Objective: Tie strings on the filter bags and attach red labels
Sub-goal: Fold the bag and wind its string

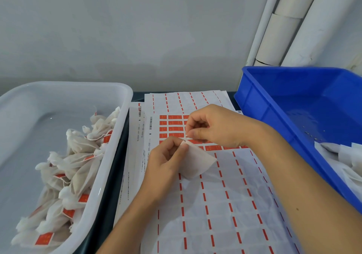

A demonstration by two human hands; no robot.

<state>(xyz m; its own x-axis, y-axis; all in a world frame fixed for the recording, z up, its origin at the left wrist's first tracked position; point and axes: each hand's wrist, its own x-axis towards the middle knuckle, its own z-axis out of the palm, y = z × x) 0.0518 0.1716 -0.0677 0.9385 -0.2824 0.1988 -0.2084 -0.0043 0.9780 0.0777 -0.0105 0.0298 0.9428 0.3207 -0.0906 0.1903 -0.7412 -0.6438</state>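
1. Filter bag (197,160) pinched at its gathered top corner by the left hand (166,161), thumb and forefinger closed on it, held just above the label sheet (215,204).
2. Right hand (213,126) just above that corner, fingers curled, tips pinched together over something too thin to make out; likely the string, though cannot tell.
3. Risk of the string slipping free: thin, nearly invisible against white paper, held by fingertip pressure alone.
4. Risk of the gathered neck springing open if the left pinch loosens before a knot is drawn tight.
5. Risk of a torn bag from too hard a pull; fabric looks thin and soft.
6. Risk of smudging or lifting the remaining red labels (172,125), lying directly beneath both hands.
7. Finished bags (78,167) heaped in the white tray (121,136) on the left; untied bags (344,155) in the blue bin (274,100) on the right.
8. Writing: barcodes and small vertical print along the sheet margins, digits too blurred to read reliably; pale marks on the red labels illegible; no brand visible.
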